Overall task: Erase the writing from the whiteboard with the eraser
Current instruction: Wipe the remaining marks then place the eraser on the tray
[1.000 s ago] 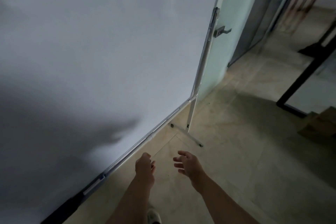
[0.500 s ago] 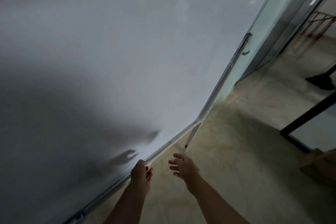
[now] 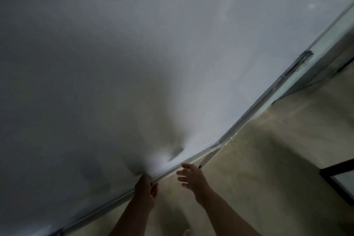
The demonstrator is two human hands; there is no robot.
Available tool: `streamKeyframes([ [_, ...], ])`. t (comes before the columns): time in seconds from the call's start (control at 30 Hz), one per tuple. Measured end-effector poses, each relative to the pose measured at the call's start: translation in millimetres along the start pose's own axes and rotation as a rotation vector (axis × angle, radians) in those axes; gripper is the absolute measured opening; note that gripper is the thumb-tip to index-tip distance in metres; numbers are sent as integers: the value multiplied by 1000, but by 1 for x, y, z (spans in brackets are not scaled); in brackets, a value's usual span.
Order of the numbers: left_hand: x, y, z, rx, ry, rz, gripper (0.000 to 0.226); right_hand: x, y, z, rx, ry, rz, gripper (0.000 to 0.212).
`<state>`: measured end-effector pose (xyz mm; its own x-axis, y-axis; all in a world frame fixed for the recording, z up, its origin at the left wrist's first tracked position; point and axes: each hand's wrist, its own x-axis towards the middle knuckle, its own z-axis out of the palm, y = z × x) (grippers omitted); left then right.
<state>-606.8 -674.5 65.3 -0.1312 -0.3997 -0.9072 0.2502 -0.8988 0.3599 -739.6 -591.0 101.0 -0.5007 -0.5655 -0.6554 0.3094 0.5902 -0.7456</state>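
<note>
A large whiteboard fills most of the head view, tilted, with no writing visible on the blurred surface. Its metal bottom rail runs diagonally from lower left to upper right. My left hand is at the rail, fingers loosely curled, holding nothing I can see. My right hand hovers just below the rail with fingers spread, empty. No eraser is in view.
Beige tiled floor lies to the right and below. A white stand leg drops from the board's corner. A frosted glass panel stands behind the board's right edge. A black frame sits at far right.
The view has tilted up and swung closer to the board. Both hands have risen toward the bottom rail; the left one now reaches it.
</note>
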Motion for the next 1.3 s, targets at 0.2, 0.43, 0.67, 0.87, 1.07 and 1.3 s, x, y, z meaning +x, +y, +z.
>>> streamKeyframes([
  [0.2, 19, -28, 34, -248, 70, 27, 11, 59, -2, -40, -114, -158, 84, 18],
  [0.43, 31, -53, 23, -418, 220, 7, 8, 109, 26, -64, -110, -110, 256, 14],
  [0.67, 44, -55, 12, -387, 306, -11, 14, 153, 45, -51, 233, 0, 407, 18],
  [0.87, 65, -73, 2, -352, 320, -36, 7, 202, 52, -38, 422, 39, 460, 42],
  [1.07, 69, -89, -2, -385, 331, 14, 24, 234, 66, -47, 580, 21, 500, 13],
  [1.3, 63, -78, 30, -359, 373, 254, 45, 232, 75, -61, 548, 64, 469, 13],
])
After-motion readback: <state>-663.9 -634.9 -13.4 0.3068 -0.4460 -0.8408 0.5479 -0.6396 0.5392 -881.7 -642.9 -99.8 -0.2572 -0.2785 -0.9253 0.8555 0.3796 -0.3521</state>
